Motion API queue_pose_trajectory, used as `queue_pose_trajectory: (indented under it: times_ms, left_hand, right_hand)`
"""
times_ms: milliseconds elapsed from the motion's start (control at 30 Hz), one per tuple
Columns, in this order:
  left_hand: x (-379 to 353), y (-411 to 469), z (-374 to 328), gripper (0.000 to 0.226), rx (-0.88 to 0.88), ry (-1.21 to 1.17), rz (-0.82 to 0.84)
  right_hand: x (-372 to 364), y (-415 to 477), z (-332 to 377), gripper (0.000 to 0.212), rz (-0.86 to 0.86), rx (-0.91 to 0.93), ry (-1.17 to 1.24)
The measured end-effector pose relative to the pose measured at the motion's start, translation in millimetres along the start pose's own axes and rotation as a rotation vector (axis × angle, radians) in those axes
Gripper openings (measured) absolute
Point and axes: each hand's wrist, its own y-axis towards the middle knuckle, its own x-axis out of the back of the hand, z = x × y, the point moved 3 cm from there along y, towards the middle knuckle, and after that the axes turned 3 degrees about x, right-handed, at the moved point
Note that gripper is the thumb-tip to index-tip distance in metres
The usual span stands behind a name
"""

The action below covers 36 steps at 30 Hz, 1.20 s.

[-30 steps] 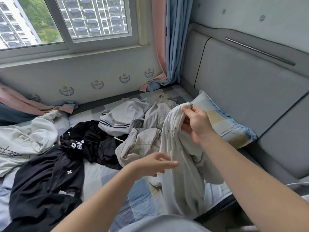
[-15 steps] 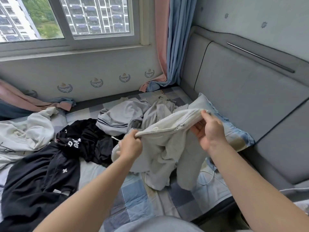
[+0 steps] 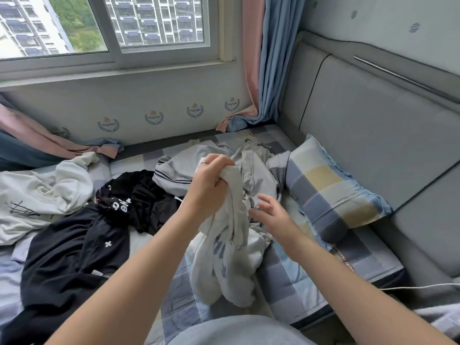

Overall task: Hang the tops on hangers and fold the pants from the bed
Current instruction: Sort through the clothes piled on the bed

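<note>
One white garment (image 3: pixel 229 265) is in play and nothing shows as hung or folded yet. The left hand (image 3: pixel 211 185) grips its bunched top, fingers curled tight, so it hangs over the bed (image 3: pixel 286 277). The right hand (image 3: pixel 271 217) hovers just beside it, fingers spread, holding nothing. Black clothes (image 3: pixel 74 257), grey pieces (image 3: pixel 179 168) and a white hoodie (image 3: pixel 44 192) lie unsorted (no hanger in view). Crumpled like this, it could be a top or pants; I cannot tell.

Two bare forearms reach forward from the bottom edge, the left hand (image 3: pixel 209 185) held higher, a ring on one finger, its fingers curled tight around a bunched pale garment (image 3: pixel 231 257), the right hand (image 3: pixel 272 216) lower and just beside it, fingers spread loosely.
</note>
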Motion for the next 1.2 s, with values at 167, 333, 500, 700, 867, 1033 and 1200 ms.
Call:
queue_pose_trajectory:
  times_ms: [167, 333, 500, 700, 867, 1033, 1200]
  left_hand:
    - [6.4, -0.9, -12.3, 0.045, -0.115, 0.065, 0.049]
    - [7.4, -3.4, -16.3, 0.046, -0.135, 0.016, 0.071]
    - [5.4, -4.0, -6.9, 0.041, -0.085, -0.002, 0.085]
    - [-9.7, -12.1, 37.0, 0.049, 0.361, 0.172, -0.114]
    - [-41.8, -45.8, 72.1, 0.073, 0.870, 0.063, 0.292]
    - [-55.0, -86.0, 79.8, 0.069, 1.096, -0.128, 0.688]
    - [-73.0, -93.9, 71.5, 0.022, 1.109, -0.221, 0.553]
  right_hand:
    - [-23.3, -4.8, 14.5, 0.049, 0.153, 0.191, -0.140]
    - [-24.1, -4.1, 14.0, 0.010, -0.035, 0.339, -0.462]
    - [-19.5, -6.4, 11.1, 0.031, 0.006, 0.339, -0.419]
    - [-9.0, -3.1, -1.6, 0.027, -0.138, 0.077, 0.065]
    - [-8.9, -9.9, -8.9, 0.028, -0.143, -0.014, 0.269]
    - [-3.5, -14.5, -6.2, 0.028, -0.196, 0.025, 0.389]
    - [4.8, -17.2, -12.8, 0.028, -0.266, 0.009, 0.515]
